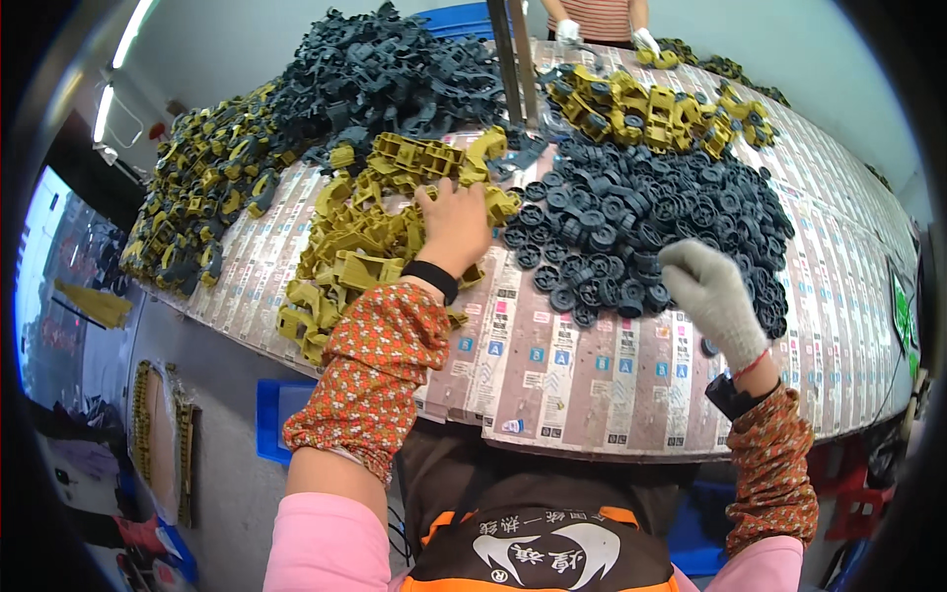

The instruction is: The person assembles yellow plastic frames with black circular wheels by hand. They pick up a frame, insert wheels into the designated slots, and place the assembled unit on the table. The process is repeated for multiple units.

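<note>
My left hand, bare with a dark wristband, reaches onto a heap of yellow plastic toy vehicle bodies. Its fingers are spread over the pieces, and one yellow part lies right beside the hand. No piece is plainly gripped there. In a whitish knit glove, my right hand hovers at the near right of a pile of dark grey toy wheels. Those fingers are curled in and closed; whatever they hold, if anything, is hidden.
A tall heap of dark grey plastic parts rises at the back left. Yellow-and-grey assembled pieces are heaped far left, more yellow vehicles behind the wheels. Metal posts stand mid-table. Across the patterned table, a person's gloved hands handle yellow parts.
</note>
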The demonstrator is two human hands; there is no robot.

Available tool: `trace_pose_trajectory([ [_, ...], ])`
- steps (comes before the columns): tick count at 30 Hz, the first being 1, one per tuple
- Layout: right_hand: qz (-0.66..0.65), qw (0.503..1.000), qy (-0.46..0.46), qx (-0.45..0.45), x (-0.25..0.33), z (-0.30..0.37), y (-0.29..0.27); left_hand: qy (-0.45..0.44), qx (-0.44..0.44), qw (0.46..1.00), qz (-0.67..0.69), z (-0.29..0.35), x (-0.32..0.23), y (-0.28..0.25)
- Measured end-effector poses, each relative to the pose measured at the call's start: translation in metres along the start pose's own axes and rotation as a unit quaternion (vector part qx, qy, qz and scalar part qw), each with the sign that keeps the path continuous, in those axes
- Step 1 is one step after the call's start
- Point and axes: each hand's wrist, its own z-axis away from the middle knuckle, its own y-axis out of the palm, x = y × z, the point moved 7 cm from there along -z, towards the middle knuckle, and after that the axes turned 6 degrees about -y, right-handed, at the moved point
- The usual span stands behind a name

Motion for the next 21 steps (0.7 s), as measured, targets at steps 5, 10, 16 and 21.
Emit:
trace_pose_trajectory([
  [5,0.148,0.983,-0.104,-0.003,0.008,0.018,0.038,0.025,0.037,0.999,0.018,0.010,-0.006,-0.016],
  [10,0.276,0.948,-0.152,0.034,0.044,-0.014,0.079,0.067,-0.024,0.991,0.114,0.024,-0.019,-0.045],
  [16,0.293,0.932,-0.204,0.063,0.044,-0.019,0.100,0.039,-0.047,0.811,0.582,0.047,0.002,-0.095],
  [21,-0.010,0.992,-0.110,0.057,0.038,0.027,0.051,-0.039,0.052,0.506,0.860,0.102,0.005,-0.093],
])
